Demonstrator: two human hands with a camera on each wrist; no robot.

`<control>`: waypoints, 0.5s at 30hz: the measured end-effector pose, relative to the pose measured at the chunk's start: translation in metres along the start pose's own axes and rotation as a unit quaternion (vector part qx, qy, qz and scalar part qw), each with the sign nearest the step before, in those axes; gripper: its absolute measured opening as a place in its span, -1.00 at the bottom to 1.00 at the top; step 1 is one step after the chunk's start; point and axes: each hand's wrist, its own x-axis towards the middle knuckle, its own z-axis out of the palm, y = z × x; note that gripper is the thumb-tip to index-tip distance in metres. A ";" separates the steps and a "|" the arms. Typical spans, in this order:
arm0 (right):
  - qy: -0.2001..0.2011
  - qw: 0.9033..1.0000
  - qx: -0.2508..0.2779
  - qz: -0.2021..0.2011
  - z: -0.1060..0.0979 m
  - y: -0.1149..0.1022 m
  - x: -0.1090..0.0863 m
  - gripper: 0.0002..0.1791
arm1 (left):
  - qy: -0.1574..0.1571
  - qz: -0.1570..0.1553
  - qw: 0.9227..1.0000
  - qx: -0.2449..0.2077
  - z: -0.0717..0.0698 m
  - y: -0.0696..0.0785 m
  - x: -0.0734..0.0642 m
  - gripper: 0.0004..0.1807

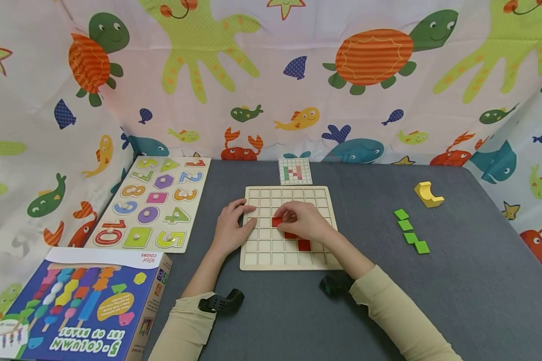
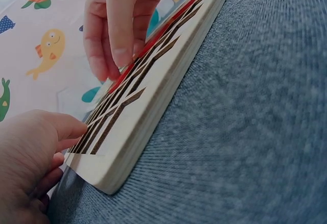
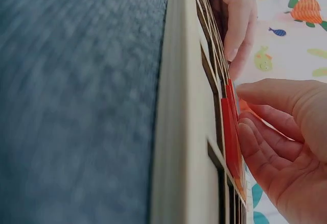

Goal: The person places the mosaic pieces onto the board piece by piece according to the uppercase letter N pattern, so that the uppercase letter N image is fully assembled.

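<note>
A wooden grid board (image 1: 258, 258) lies on the table, with several red square tiles (image 1: 304, 245) in a diagonal on its squares. My right hand (image 1: 308, 220) is over the board's middle, thumb and fingertips pinching the upper-left red tile (image 1: 277, 221) at board level. In the right wrist view, the right hand (image 3: 286, 132) is close above the red tiles (image 3: 231, 137). On the board's left edge rests my left hand (image 1: 230, 225), thumb and index finger spread. The left wrist view shows this left hand (image 2: 36, 152) touching the board's corner (image 2: 110, 175).
A small pattern card (image 1: 295, 171) touches the board's far side. Several green square tiles (image 1: 405, 225) and a yellow curved block (image 1: 428, 194) lie to the right. A number-and-shape puzzle board (image 1: 135, 204) and a blue toy box (image 1: 86, 301) occupy the left. A printed curtain (image 1: 271, 75) closes the back.
</note>
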 end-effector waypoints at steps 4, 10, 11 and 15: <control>0.024 1.000 0.018 0.010 -0.009 0.006 -0.008 -0.78 | 0.001 0.003 1.000 -0.002 0.001 0.001 -0.001 -0.68; 0.072 0.997 0.017 0.028 -0.031 0.027 -0.027 -0.81 | 0.001 0.008 1.000 -0.009 0.001 0.000 -0.002 -0.68; 0.079 0.996 0.014 0.035 -0.036 0.031 -0.030 -0.81 | 0.001 0.009 1.000 -0.009 0.001 -0.001 -0.002 -0.68; 0.099 0.993 -0.005 0.070 -0.052 0.049 -0.046 -0.79 | 0.004 0.013 1.000 -0.011 0.000 -0.002 -0.002 -0.68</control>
